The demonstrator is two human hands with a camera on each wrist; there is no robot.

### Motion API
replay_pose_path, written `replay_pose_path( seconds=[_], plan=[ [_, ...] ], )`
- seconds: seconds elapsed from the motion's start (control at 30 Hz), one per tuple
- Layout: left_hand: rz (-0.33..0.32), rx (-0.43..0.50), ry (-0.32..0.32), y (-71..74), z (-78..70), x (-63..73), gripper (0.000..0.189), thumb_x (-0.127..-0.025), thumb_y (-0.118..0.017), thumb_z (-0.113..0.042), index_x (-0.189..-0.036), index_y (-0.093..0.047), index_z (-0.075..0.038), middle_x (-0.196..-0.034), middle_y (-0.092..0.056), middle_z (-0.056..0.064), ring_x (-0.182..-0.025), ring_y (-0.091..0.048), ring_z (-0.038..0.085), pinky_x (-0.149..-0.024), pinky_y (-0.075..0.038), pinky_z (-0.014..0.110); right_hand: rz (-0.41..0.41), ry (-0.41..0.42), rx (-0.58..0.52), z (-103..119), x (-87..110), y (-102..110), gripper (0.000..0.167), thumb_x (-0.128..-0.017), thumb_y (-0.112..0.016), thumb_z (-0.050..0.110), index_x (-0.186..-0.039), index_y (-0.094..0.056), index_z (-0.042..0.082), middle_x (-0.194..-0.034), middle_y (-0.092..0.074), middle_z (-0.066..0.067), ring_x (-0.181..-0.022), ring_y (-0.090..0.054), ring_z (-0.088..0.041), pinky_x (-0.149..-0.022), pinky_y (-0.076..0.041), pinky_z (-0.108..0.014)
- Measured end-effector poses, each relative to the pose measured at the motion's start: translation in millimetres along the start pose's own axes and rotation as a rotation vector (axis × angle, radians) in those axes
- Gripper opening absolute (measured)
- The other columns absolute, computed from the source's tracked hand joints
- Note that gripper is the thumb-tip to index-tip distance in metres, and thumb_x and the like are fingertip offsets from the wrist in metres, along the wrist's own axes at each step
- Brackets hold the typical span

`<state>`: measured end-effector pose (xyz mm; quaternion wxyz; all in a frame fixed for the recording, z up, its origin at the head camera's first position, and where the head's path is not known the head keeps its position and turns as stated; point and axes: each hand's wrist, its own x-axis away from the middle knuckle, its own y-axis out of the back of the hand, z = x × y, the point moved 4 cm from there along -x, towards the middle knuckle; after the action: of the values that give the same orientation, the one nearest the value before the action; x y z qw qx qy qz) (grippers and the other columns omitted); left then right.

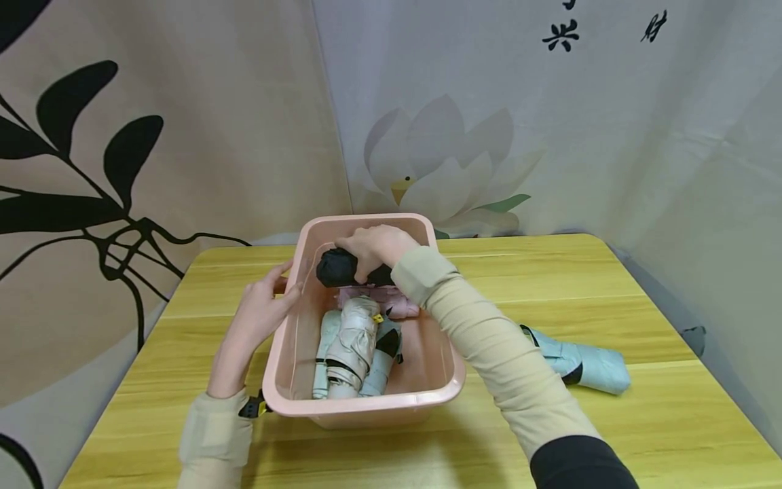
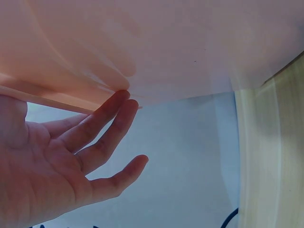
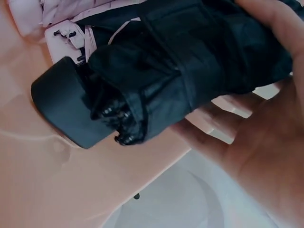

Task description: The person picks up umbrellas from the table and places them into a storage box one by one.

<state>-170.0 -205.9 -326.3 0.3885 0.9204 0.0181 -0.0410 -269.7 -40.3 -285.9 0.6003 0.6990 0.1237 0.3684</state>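
My right hand (image 1: 377, 250) grips a folded black umbrella (image 3: 161, 71) at the far end of a pink plastic basin (image 1: 366, 406), its thumb on one side and fingers around the other. The handle end of this umbrella shows in the right wrist view. Just nearer lies a pink umbrella (image 1: 397, 301), partly covered. In front of it a white umbrella (image 1: 353, 343) lies lengthwise, with light-blue umbrellas (image 1: 380, 367) on both sides. At the basin's left wall, my left hand (image 1: 259, 314) touches the rim and outer side with fairly straight fingers (image 2: 102, 121).
A light-blue folded umbrella (image 1: 589, 365) lies on the wooden table (image 1: 501, 435) to the right of the basin. Printed cloth curtains (image 1: 611, 149) hang behind the table's back edge. The right sleeve (image 1: 495, 346) crosses over the basin's right rim.
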Motion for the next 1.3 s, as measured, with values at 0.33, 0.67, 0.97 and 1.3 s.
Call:
replay_pose_path(
  seconds=[0.33,0.67,0.97,1.3],
  plan=[
    [0.003,0.001,0.006,0.7,-0.2,0.5,0.057,-0.096,-0.048,-0.025,-0.147,-0.033,-0.005,-0.118,-0.063,0.028,-0.104,-0.064,0.040,-0.077,-0.059,0.043,-0.001,-0.004,-0.005,1,-0.4,-6,0.069,-0.083,-0.067,0.031,-0.144,-0.034,0.027,-0.127,-0.053,-0.006,-0.101,-0.053,-0.023,-0.087,-0.046,-0.036],
    [0.003,0.004,0.005,0.2,0.4,0.1,0.058,-0.096,-0.047,-0.027,-0.148,-0.032,-0.005,-0.118,-0.063,0.028,-0.104,-0.064,0.039,-0.076,-0.059,0.042,-0.022,0.045,0.065,3,-1.9,-2,0.050,-0.085,-0.068,0.032,-0.130,-0.051,0.019,-0.123,-0.057,-0.003,-0.101,-0.056,-0.020,-0.092,-0.050,-0.036],
    [0.005,0.002,-0.004,-0.4,1.9,0.9,0.058,-0.097,-0.046,-0.027,-0.147,-0.031,-0.003,-0.118,-0.062,0.029,-0.105,-0.064,0.040,-0.078,-0.059,0.043,-0.098,0.098,0.067,1,13.9,14,0.012,-0.091,-0.056,0.021,-0.096,-0.064,0.014,-0.090,-0.058,0.002,-0.078,-0.049,-0.014,-0.070,-0.042,-0.029],
    [-0.004,0.001,-0.024,-0.7,3.5,0.3,0.057,-0.097,-0.047,-0.026,-0.147,-0.032,-0.002,-0.118,-0.062,0.030,-0.103,-0.064,0.041,-0.076,-0.059,0.043,-0.128,0.049,-0.019,-15,46.6,28,0.015,-0.094,-0.048,0.018,-0.103,-0.061,0.018,-0.094,-0.059,0.001,-0.079,-0.052,-0.016,-0.066,-0.040,-0.029]
  ],
)
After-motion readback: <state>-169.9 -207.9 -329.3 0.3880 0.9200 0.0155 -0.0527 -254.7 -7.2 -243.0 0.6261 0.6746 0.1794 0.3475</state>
